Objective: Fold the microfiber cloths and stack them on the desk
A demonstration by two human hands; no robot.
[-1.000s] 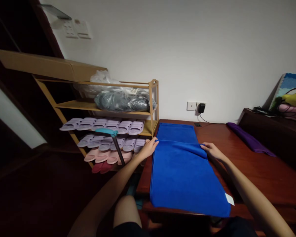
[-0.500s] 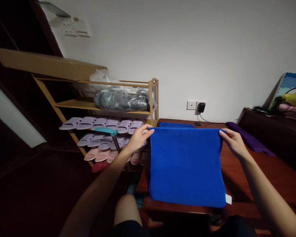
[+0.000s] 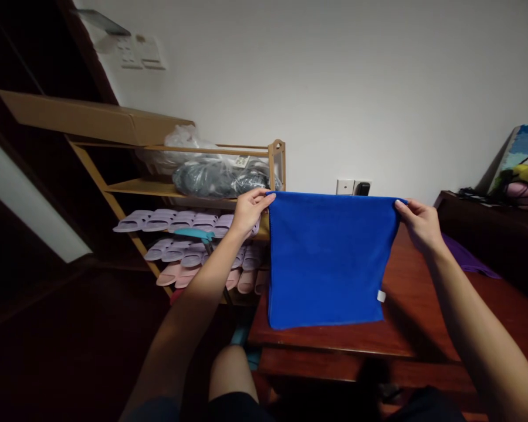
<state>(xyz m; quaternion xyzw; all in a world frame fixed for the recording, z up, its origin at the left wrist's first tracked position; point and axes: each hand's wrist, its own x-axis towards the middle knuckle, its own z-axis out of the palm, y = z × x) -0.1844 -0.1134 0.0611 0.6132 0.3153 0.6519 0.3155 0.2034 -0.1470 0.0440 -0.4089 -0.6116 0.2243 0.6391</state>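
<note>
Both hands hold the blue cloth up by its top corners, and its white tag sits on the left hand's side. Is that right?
Not quite: the head view shows the white tag on the side of the right hand. That hand and the left hand do hold the blue cloth up by its top corners.

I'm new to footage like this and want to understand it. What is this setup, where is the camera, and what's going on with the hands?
There is no machine here: these are a person's bare hands, seen by one camera worn on the head, looking forward and down. The left hand and right hand pinch the two upper corners of a blue cloth with a white tag. It hangs over a reddish-brown table; whether its lower edge touches, I can't tell. A purple cloth lies on the table at right. To the left stands a wooden rack with slippers.
</note>
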